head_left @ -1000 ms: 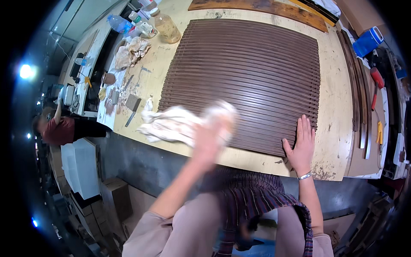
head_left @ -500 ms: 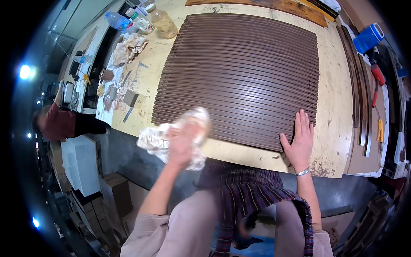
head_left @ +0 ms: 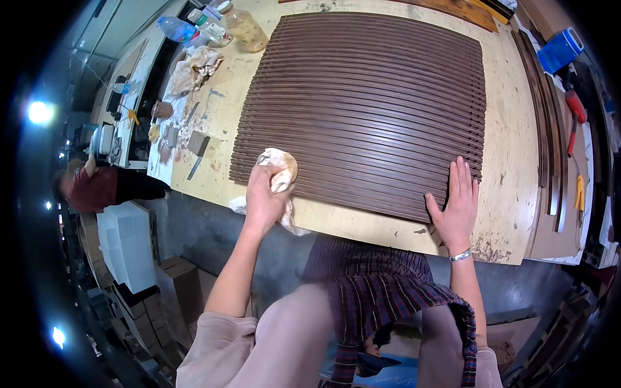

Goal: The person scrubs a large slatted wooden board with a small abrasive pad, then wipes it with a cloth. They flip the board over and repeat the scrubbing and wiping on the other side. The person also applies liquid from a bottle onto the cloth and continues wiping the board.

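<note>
A wide panel of dark brown slats (head_left: 369, 110) lies on the pale wooden table (head_left: 511, 155). Bunched in my left hand (head_left: 264, 197) is a white, brown-stained rag (head_left: 279, 161), pressed against the panel's near left corner. Its loose end hangs down past the table's front edge. My right hand (head_left: 456, 200) rests flat on the near right corner of the panel, fingers stretched out and nothing in them.
Bottles (head_left: 242, 29), a crumpled stained cloth (head_left: 194, 68), and a sanding block (head_left: 198, 143) lie along the left. Dark wood strips (head_left: 546, 149), a red-headed mallet (head_left: 574, 116) and a blue container (head_left: 560, 50) are at right. Another person (head_left: 97, 187) stands far left.
My left hand has brought the rag, which was blurred and more spread out, slightly left and onto the panel's corner. My right hand stays in place on the panel.
</note>
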Motion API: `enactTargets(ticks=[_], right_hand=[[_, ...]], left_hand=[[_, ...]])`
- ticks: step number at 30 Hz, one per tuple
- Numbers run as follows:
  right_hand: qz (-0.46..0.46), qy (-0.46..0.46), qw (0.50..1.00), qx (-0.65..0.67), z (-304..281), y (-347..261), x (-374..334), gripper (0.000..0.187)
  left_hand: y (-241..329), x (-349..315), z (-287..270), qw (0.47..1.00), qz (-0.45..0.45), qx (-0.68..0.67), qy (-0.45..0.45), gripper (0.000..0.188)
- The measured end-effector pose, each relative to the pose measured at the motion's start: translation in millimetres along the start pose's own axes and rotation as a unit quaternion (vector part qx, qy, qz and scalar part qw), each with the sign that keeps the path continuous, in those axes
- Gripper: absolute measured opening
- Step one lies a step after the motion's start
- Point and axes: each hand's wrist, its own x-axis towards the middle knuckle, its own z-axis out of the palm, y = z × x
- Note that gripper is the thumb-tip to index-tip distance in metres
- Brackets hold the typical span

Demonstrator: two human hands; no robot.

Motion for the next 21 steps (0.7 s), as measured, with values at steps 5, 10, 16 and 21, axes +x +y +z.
enactTargets(ticks=[5,10,16,21], right_hand=[[0.001,-0.001,1.000,0.000,-0.8,-1.4,1.3,0.089],[0.004,-0.002,1.000,0.006,-2.5,-4.7,2.0,0.088],[0.007,-0.003,1.000,0.000,-3.1,-1.9,2.4,0.087],[-0.001,-0.007,1.000,0.000,-6.1,-4.9,2.4,0.088]], left_hand=[[6.4,10.5,-6.9,0.997,-0.058,0.022,-0.047,0.038],[-0.8,10.3,-11.1,0.998,-0.044,0.024,-0.049,0.039],[3.7,20.0,-4.1,0.983,-0.097,-0.152,-0.017,0.024],[115.0,31.3,67.9,0.961,0.100,-0.255,-0.027,0.040]])
